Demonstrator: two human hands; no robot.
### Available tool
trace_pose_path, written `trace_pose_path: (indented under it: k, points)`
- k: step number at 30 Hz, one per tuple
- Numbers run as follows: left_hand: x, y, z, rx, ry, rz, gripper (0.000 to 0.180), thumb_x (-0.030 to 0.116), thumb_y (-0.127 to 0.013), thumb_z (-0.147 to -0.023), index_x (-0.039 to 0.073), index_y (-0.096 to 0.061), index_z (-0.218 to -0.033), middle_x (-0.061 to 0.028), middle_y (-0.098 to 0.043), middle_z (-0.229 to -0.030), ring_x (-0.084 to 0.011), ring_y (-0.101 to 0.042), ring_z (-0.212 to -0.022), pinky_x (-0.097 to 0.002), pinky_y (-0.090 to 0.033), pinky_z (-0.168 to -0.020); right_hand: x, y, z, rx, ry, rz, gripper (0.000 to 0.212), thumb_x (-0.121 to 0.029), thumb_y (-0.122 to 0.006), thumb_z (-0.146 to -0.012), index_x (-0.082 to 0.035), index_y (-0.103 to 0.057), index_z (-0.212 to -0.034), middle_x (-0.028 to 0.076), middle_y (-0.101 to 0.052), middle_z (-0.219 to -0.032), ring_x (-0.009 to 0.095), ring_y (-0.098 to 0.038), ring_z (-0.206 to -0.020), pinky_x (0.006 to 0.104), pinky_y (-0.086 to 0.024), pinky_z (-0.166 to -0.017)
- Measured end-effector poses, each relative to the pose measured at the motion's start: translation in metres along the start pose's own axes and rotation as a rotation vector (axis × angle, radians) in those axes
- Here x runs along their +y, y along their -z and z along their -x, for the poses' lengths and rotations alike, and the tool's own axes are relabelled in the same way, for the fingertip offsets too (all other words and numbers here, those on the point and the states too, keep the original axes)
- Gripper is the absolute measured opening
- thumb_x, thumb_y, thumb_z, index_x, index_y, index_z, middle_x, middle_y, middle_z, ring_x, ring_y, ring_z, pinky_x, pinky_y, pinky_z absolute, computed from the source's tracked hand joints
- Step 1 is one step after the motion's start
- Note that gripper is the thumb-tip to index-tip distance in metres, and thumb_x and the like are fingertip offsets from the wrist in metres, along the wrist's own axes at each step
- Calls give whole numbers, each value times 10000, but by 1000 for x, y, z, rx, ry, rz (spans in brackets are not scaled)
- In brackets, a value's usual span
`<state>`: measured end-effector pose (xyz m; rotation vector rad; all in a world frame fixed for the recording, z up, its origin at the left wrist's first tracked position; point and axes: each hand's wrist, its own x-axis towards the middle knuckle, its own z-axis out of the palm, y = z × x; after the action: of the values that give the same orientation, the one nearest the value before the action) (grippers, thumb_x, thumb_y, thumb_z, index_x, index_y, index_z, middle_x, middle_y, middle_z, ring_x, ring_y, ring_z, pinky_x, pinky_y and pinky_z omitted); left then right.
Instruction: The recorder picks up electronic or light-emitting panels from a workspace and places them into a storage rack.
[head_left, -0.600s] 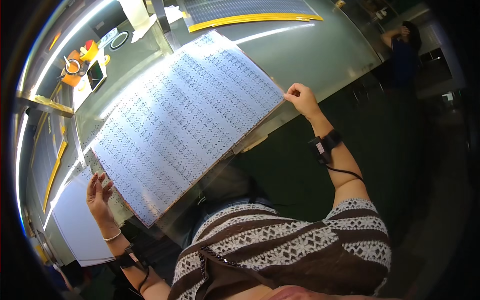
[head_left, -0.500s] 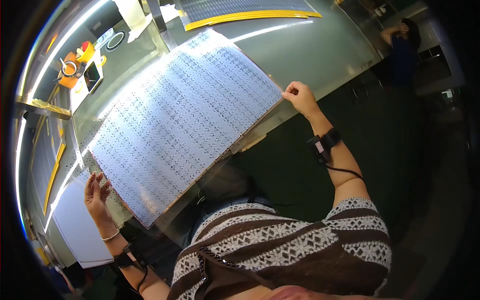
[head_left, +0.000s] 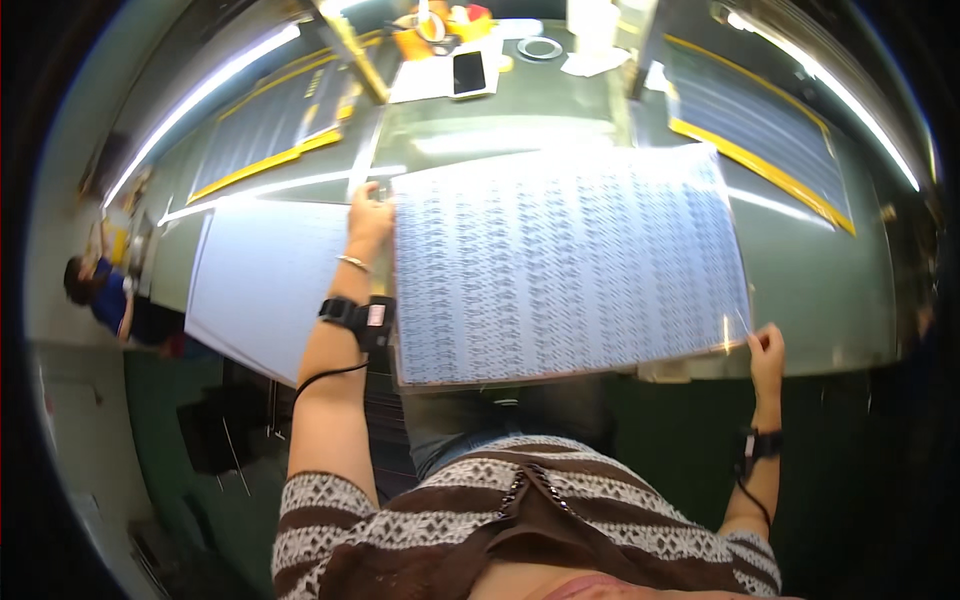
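A large, thin, pale blue-white sheet (head_left: pixel 570 265), covered in rows of small dark marks, spans the middle of the view. It has a clear, shiny margin, and its near edge reaches over the table's front edge. At the sheet's far left corner, the fingers of my left hand (head_left: pixel 370 217) are closed on the edge, though slightly blurred. The near right corner is pinched between the thumb and fingers of my right hand (head_left: pixel 767 350). Left of my left forearm lies a stack of plain pale sheets (head_left: pixel 265 275).
Yellow-edged dark panels stand at the far left (head_left: pixel 255 130) and far right (head_left: pixel 765 130). Behind the marked sheet lie a phone (head_left: pixel 468 73), a roll of tape (head_left: pixel 540 48) and orange holders (head_left: pixel 412 42). Another person (head_left: pixel 100 285) is at the far left.
The view has swung left, bringing the plain stack and another person into sight there. My left hand, open beside the sheet before, has closed on its far left corner. My right hand keeps its corner.
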<state>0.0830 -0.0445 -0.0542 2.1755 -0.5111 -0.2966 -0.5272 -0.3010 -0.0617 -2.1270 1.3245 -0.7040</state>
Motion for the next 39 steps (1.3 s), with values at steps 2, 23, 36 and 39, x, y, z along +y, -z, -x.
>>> trace_pose_path:
  k: [2, 23, 36, 39]
  points:
    - [5, -18, 5, 74, 5, -132, 451, 194, -622, -771, 58, -451, -1166, -109, -603, -724, -209, -605, -666, -323, -483, -608, -3, 16, -2, -18, 8, 12, 222, -26, -583, -736, -8, -375, -660, 57, -364, -632, 162, -348, -591, 294, -331, -557]
    - [56, -44, 20, -13, -359, -931, 310, 213, -468, -828, 63, -545, -1088, -158, -542, -1009, -302, -525, -964, -454, -442, -764, -31, 17, -15, 144, 253, 544, 356, -73, -635, -707, -40, -532, -1047, 145, -523, -1004, 294, -495, -956, 376, -392, -822]
    - [25, -50, 27, 127, -383, -896, 442, 327, -373, -896, 109, -405, -1279, -8, -321, -1381, -264, -168, -1319, -559, -155, -1007, -64, -112, -241, 122, 620, 833, 375, -125, -443, -791, -90, -519, -1157, 29, -497, -1215, 255, -416, -1141, 485, -293, -963]
    - [20, -47, 30, 141, -393, -891, 454, 333, -367, -899, 114, -382, -1296, -8, -314, -1386, -264, -166, -1321, -560, -149, -1009, -78, -104, -244, 75, 688, 962, 376, -151, -444, -809, -83, -502, -1174, 27, -499, -1199, 233, -449, -1095, 485, -305, -958]
